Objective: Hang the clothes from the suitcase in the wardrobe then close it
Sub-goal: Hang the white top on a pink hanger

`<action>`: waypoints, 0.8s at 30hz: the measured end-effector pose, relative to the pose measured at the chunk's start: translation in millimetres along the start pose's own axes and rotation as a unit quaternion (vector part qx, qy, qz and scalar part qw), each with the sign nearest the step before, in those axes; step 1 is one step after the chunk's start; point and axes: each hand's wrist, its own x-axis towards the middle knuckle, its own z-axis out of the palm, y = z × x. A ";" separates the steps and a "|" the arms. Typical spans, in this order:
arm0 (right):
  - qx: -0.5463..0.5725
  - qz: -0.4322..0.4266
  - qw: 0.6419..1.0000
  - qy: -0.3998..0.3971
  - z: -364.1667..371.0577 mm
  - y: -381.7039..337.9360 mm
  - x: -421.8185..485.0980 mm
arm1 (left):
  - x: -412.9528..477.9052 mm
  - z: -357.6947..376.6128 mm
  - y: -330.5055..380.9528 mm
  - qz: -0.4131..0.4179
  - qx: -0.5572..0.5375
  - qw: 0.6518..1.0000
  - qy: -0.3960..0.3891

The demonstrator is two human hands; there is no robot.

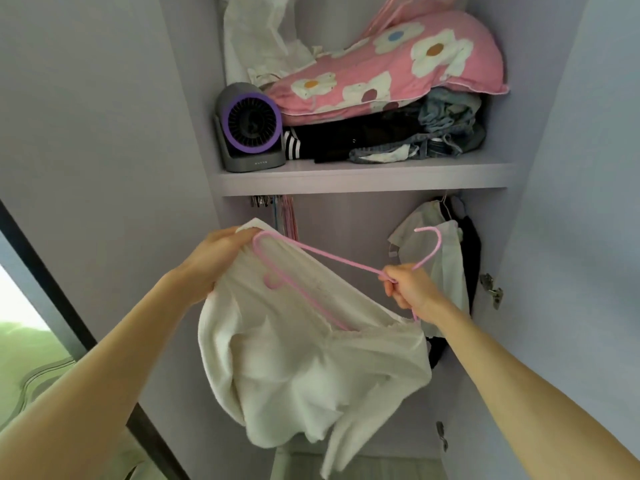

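The right hand has its fingers curled round the neck of a thin pink hanger, just below the hook, which points up and to the left in front of the hanging space. The left hand grips the upper edge of a white cloth garment together with the hanger's rounded far end, thumb on top of the fabric. The garment sits partly on the hanger, one shoulder over the left end, and the rest sags in loose folds between and below the two forearms. Both hands hold it out in front of the open lilac wardrobe, below its shelf. Under the shelf at the left hangs a bunch of empty hangers; at the right hang a pale top and a dark garment just beside it. On the shelf stand a grey fan heater with a purple ring and, beside it, a stack of dark and denim folded clothes with a pink flowered pillow lying on top.
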 end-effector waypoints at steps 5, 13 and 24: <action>-0.016 0.006 1.000 0.015 1.6 5.0 -4.1 | 4.5 -3.8 -12.9 0.028 0.095 0.995 0.034; -0.114 -0.028 0.992 0.046 0.1 -21.3 -8.9 | 17.3 -19.7 -17.6 0.048 0.181 0.977 0.099; -0.288 -0.173 0.942 -0.006 34.9 -82.7 -26.1 | 21.2 16.9 -22.1 0.081 0.291 0.951 0.064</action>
